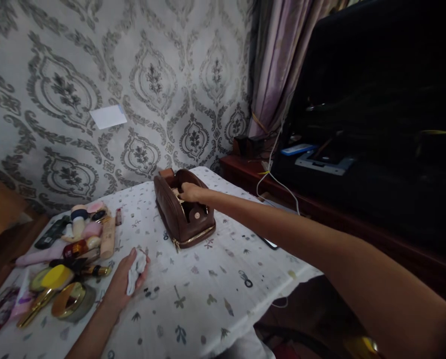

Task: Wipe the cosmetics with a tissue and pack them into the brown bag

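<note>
Here's my right hand point(193, 192), down in the open top of the brown bag point(172, 222), arm stretched across from the right; its fingertips dip inside and I can't tell whether they grip anything. The bag sits upright on the patterned tablecloth point(196, 289), near the wall point(155, 75), gold zip at its near end. Over on my left, the other hand point(118, 279) has its fingers curled around a crumpled white cloth point(135, 274), just beside the crowded cosmetics point(77, 239), gold-lidded jar point(73, 301) nearest me.
</note>
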The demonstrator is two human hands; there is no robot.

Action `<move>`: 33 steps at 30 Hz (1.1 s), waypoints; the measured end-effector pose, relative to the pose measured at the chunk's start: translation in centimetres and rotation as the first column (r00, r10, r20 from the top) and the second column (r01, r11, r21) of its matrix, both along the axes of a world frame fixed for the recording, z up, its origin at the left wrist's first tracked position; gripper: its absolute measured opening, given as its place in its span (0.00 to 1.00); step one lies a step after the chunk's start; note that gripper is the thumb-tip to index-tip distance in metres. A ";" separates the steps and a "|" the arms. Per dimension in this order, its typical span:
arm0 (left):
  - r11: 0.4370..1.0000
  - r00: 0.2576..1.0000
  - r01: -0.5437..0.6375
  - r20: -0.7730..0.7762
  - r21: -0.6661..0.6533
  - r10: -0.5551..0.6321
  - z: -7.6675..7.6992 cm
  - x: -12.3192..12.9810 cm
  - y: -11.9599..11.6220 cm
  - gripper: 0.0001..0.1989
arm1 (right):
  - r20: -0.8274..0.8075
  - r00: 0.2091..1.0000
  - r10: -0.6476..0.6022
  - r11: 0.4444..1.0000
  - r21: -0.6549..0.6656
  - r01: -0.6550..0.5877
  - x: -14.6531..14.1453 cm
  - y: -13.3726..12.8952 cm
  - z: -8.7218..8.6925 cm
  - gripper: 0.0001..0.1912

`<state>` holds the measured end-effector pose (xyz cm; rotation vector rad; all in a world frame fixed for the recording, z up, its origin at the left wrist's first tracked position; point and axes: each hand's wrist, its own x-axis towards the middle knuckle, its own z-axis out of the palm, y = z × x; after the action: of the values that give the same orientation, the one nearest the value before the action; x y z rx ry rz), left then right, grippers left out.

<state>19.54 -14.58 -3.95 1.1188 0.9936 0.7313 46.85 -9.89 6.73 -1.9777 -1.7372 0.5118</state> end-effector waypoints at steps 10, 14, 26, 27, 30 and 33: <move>0.966 0.970 0.125 -0.234 0.226 -0.071 -0.8 0.6 -0.9 0.31 | 0.455 0.882 0.120 0.951 0.202 -0.234 -2.1 -12.5 -3.2 0.07; 0.901 0.896 0.319 -0.402 0.294 -0.186 -0.5 0.4 -1.2 0.27 | 0.471 0.882 0.011 0.850 0.460 -0.256 -2.4 -13.9 -6.6 0.14; 0.520 0.649 0.483 -0.687 0.705 0.327 2.0 -6.3 -5.2 0.14 | 0.222 0.942 0.253 0.569 0.753 -0.330 -7.0 -13.7 -8.8 0.14; 0.484 0.629 0.463 -0.660 0.743 0.411 2.3 -7.4 -5.1 0.14 | 0.184 0.925 0.333 0.583 0.731 -0.355 -7.8 -13.6 -9.0 0.14; 0.415 0.483 0.432 -0.594 0.801 0.644 3.2 -10.6 -4.4 0.15 | 0.044 0.856 0.515 0.639 0.646 -0.417 -10.4 -13.2 -9.8 0.12; 0.475 0.272 0.457 -0.626 0.752 0.731 3.4 -12.9 -3.3 0.18 | -0.102 0.797 0.595 0.703 0.547 -0.455 -13.0 -12.5 -10.5 0.11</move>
<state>6.67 -17.87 -0.55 2.7051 1.9383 0.6922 33.88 -22.42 -3.75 -0.9754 -1.9973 0.4289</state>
